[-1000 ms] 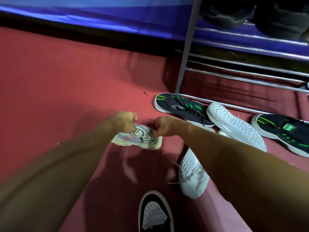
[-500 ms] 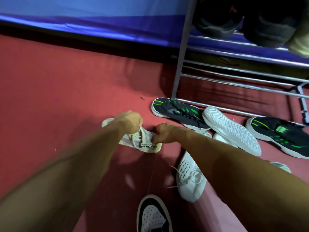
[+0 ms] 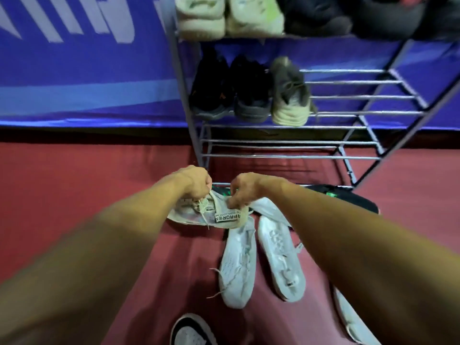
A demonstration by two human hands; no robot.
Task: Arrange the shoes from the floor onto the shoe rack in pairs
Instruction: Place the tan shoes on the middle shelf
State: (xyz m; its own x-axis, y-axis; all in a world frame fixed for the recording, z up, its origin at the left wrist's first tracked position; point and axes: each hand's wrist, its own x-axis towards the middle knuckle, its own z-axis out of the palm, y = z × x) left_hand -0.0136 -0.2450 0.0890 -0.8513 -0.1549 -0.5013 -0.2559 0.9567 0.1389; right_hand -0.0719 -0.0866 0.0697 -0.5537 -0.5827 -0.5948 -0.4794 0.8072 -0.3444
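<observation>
Shoe [image 3: 216,213] held in front of shoe rack [image 3: 298,142], left hand [image 3: 194,181] gripping its laces, right hand [image 3: 242,189] pinching its heel.

The left hand [image 3: 193,181] and right hand [image 3: 245,188] now hold the cream knit sneaker [image 3: 196,214] up off the red floor [image 3: 74,183], nearer the silver wire shoe rack [image 3: 323,113].

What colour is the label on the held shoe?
The label is white with black letters; head view.

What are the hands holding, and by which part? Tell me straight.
Both hands hold one pale sneaker with a printed tag. The left hand grips its upper at the laces, and the right hand pinches the collar rim above the tag.
</observation>
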